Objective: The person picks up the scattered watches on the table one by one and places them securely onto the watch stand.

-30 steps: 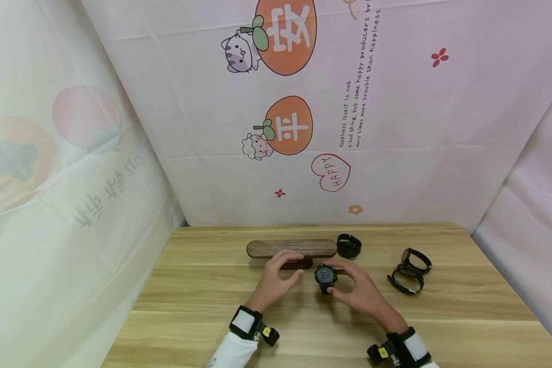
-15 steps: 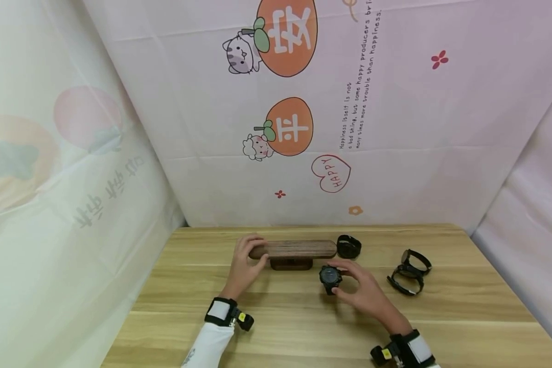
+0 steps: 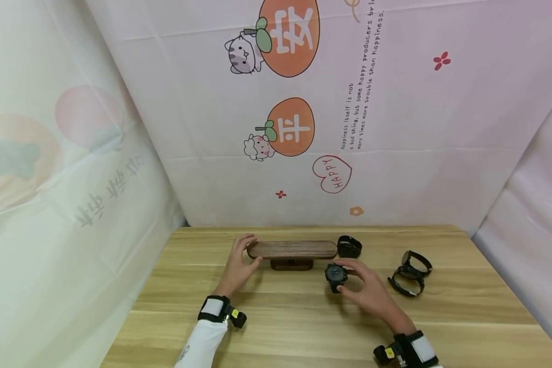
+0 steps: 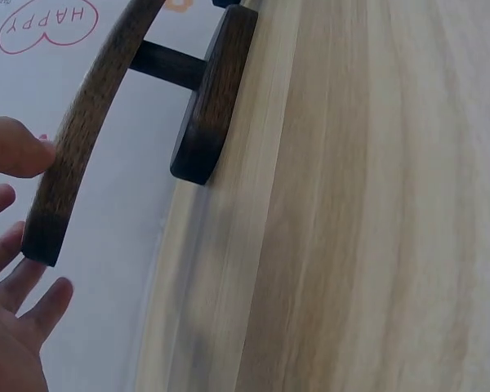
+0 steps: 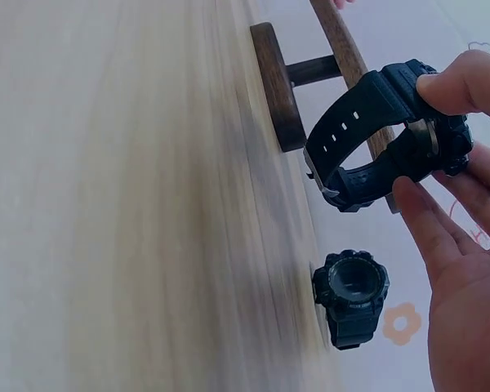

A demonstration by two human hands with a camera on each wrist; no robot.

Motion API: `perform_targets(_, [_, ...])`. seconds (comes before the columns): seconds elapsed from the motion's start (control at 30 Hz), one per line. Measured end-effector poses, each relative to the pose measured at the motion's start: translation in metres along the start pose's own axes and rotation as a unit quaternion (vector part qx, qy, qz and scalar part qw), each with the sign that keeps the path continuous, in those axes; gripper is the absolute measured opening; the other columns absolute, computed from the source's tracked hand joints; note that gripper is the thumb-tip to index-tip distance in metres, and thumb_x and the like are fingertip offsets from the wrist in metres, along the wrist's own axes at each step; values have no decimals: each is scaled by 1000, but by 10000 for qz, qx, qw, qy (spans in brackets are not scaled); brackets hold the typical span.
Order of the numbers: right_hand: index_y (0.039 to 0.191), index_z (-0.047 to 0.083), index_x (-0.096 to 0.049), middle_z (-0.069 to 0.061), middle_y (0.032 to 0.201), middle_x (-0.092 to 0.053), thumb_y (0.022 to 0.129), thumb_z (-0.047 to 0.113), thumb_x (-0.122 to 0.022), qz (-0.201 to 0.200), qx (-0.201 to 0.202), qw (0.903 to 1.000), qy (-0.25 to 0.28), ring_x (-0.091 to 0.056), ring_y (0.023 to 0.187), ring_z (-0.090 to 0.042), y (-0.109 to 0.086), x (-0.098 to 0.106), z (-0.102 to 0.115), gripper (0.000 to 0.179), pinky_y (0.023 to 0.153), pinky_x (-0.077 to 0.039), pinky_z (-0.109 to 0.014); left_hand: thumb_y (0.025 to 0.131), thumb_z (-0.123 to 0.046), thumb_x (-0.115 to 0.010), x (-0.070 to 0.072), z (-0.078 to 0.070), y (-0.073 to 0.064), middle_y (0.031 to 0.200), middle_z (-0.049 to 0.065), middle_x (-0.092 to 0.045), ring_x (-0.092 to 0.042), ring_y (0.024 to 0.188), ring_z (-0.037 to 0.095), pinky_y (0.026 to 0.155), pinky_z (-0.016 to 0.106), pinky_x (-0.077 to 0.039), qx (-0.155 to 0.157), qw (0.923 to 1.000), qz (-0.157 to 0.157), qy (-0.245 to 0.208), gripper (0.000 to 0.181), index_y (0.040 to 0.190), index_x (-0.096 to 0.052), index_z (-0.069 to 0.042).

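Note:
A dark wooden T-shaped stand (image 3: 292, 249), its long bar raised on a short post and base, stands near the table's back edge. My left hand (image 3: 237, 267) holds its left end. In the left wrist view the thumb touches the bar (image 4: 73, 155) and the fingers curve round its end. My right hand (image 3: 368, 289) pinches a black wristwatch (image 3: 336, 275) between thumb and fingers, in front of the stand's right end. The right wrist view shows this watch's strap (image 5: 351, 122) closed in a loop. A second black watch (image 5: 355, 286) lies beyond it.
That second watch (image 3: 349, 247) is right by the stand's right end. Two more black watches, one behind (image 3: 417, 262) and one in front (image 3: 407, 282), lie together on the table's right side. A printed white cloth (image 3: 239, 194) rises behind the wooden table (image 3: 276, 327).
My left hand has moved left from the stand's middle front to its left end. My right hand has shifted slightly right with the watch. The stand stays in place.

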State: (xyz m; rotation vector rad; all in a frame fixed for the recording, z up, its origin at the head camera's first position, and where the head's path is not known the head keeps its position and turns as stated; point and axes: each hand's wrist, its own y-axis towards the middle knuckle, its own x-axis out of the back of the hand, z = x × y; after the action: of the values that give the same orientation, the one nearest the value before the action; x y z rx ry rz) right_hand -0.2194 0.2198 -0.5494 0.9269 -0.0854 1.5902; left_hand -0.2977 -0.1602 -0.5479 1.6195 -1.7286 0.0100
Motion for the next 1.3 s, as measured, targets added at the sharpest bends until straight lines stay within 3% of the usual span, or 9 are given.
perform_targets(0.23, [145, 10, -62, -9, 147, -62, 85, 2, -88, -153, -89, 9998, 30, -62, 132, -21, -1, 1, -6, 66, 101, -61, -52, 91, 1, -81, 3, 3, -1, 146, 18, -55, -56, 137, 39, 116, 58, -49, 209, 9997, 97, 92, 59, 145, -59, -6])
perform_targets(0.37, [146, 11, -62, -11, 147, -62, 85, 0, -87, -283, 7, 9996, 2, -58, 132, -7, -1, 4, -7, 67, 99, -62, -53, 91, 0, -81, 5, 3, -2, 144, 17, -58, -58, 134, 37, 112, 57, -52, 228, 9994, 130, 232, 58, 145, -59, -7])
perform_targets(0.53, [146, 12, -62, -13, 145, -63, 84, -3, -88, -462, 186, 9987, -56, -52, 131, 8, 1, 11, -9, 69, 100, -61, -32, 91, -1, -82, 8, 1, -1, 142, 16, -60, -60, 132, 36, 111, 55, -54, 232, 9992, 160, 300, 58, 144, -60, -5])
perform_targets(0.7, [147, 10, -61, -15, 146, -62, 83, -7, -86, -617, 223, 9978, -95, -48, 133, 13, 2, 18, -15, 71, 102, -49, -6, 92, -4, -82, 10, 1, 0, 142, 15, -61, -61, 132, 36, 112, 54, -54, 292, 9989, 242, 278, 56, 145, -62, -7])
perform_targets(1.03, [148, 9, -60, -18, 147, -62, 84, -9, -85, -686, 125, 9976, 36, -51, 132, 11, 6, 26, -21, 71, 108, -42, -3, 92, -5, -83, 13, 2, 1, 145, 14, -61, -60, 136, 35, 115, 53, -52, 479, 9980, 330, 234, 56, 144, -63, -9])
perform_targets(1.13, [149, 14, -60, -14, 149, -62, 86, -3, -85, -615, -99, 9980, -112, -59, 132, -6, 7, 28, -21, 70, 111, -47, -13, 92, -5, -84, 13, 3, 2, 145, 14, -61, -60, 136, 36, 116, 53, -51, 463, 9981, 331, 236, 56, 144, -63, -8])
perform_targets(1.23, [150, 19, -59, -13, 151, -61, 87, 2, -86, -531, -316, 9978, -238, -63, 132, -28, 9, 30, -22, 70, 114, -53, -39, 92, -4, -84, 14, 3, 3, 145, 14, -61, -60, 136, 36, 116, 52, -51, 428, 9982, 346, 234, 56, 144, -63, -7])
perform_targets(1.3, [150, 18, -59, -14, 153, -60, 88, 3, -85, -486, -398, 9978, -213, -62, 133, -38, 10, 30, -23, 69, 112, -51, -55, 91, -4, -84, 14, 3, 4, 145, 15, -62, -60, 136, 36, 116, 52, -52, 413, 9982, 353, 234, 56, 144, -64, -6])
